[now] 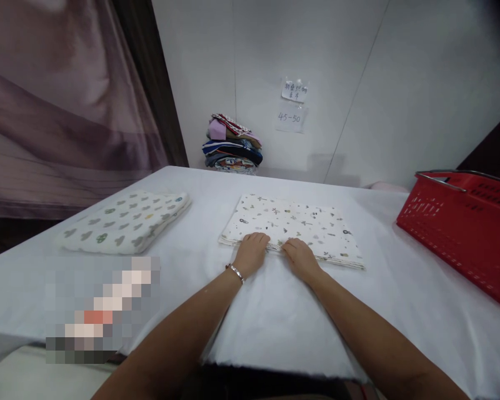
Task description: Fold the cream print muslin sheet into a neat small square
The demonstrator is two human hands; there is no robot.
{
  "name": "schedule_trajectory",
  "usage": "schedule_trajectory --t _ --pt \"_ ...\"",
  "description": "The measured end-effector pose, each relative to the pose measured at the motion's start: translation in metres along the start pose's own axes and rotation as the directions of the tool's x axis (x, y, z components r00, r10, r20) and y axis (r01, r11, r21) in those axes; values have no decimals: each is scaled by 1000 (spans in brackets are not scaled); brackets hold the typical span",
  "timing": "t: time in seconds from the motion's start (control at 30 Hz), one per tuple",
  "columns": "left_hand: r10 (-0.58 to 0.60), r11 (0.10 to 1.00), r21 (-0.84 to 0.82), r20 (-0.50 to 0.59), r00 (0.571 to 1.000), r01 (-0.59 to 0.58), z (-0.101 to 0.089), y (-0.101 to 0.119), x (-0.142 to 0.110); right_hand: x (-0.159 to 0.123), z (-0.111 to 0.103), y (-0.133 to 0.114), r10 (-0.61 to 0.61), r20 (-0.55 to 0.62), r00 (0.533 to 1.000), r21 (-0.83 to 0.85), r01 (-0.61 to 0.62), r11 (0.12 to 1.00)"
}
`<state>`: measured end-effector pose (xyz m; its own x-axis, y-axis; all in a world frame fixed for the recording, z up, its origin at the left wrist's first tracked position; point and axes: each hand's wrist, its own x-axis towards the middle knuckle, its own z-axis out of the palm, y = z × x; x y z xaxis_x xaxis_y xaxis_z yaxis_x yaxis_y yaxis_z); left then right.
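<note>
I observe a smooth, white-covered worktop and a red perforated basket at frame right. Folded cloth, centre frame: flat, rectangular, cream, small plant prints. Left hand and right hand touch its near edge; whether either grip pinches, I cannot tell. Upper-centre paper reads "45-50".

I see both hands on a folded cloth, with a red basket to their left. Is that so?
Not quite: the head view shows the red basket to the right. The left hand and right hand are on a folded cloth.
</note>
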<state>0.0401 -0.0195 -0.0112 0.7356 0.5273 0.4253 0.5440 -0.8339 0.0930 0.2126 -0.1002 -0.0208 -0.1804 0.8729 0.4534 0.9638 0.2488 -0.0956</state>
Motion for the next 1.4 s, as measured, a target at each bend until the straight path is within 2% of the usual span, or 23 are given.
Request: schedule_trajectory --t 0.2,0.33,0.5,0.57,0.63,0.8,1.03,1.23,1.4 --pt "110 992 56 40 993 -112 -1 0 2 0 -1 -1 -2 -3 1000 2 2 1000" --pt "71 996 44 38 997 -73 0 -5 2 0 -2 -2 4 -9 1000 35 -4 999" --pt "-43 996 -79 -35 998 40 -3 -20 -3 0 -3 -2 76 -11 997 104 -74 992" --pt "-48 992 -120 -57 997 41 -6 -22 -5 0 -3 -2 80 -6 997 108 -79 991" --pt "-5 992 -130 -69 998 -4 -9 -21 -7 0 -3 -2 78 -11 997 114 -76 991" --pt "92 991 -90 -35 995 -94 -10 -14 -6 1 -4 -2 75 -12 997 137 -73 988" --pt "99 994 -50 -12 995 -99 -5 -17 -5 1 -2 0 72 -14 997 168 -69 983" --pt "37 998 50 13 999 -37 -7 -11 0 0 0 1 71 -17 997 173 -67 983" --pt "50 996 73 60 997 -54 -12 -7 0 0 -1 0 75 -9 997 153 -73 985"
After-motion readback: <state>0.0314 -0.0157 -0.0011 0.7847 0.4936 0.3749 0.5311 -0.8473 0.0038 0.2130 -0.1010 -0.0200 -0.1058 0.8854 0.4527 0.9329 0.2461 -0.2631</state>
